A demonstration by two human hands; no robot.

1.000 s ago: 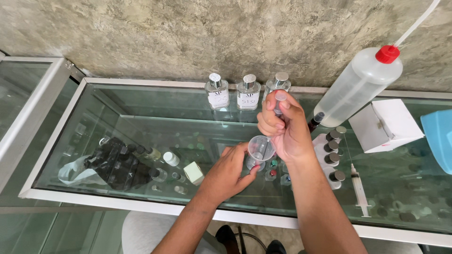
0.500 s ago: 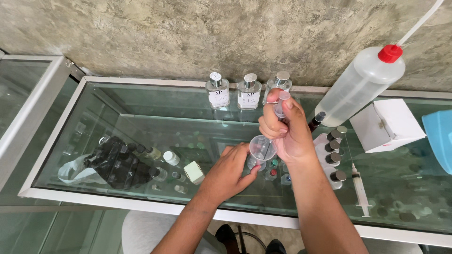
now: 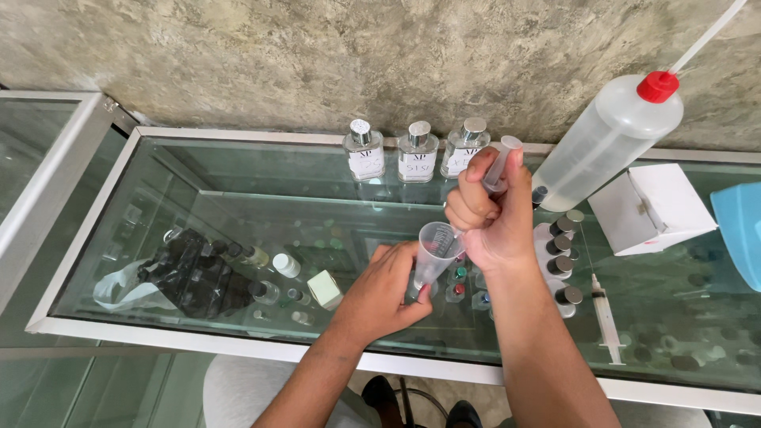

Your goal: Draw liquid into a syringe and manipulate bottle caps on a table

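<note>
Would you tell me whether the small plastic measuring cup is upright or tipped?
Tipped: the measuring cup leans, rim toward the right hand, base in the left hand.

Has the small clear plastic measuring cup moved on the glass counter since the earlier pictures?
No. The small clear plastic measuring cup stands at the same spot, below the three glass bottles with silver caps, held by the left hand.

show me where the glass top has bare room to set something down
The widest bare glass runs from the white-framed left edge to the three clear square bottles with silver caps at the wall. It is crowded right of the hands: small dark-capped vials, a plastic syringe, a white cardboard box and the big squeeze bottle with red cap.
</note>
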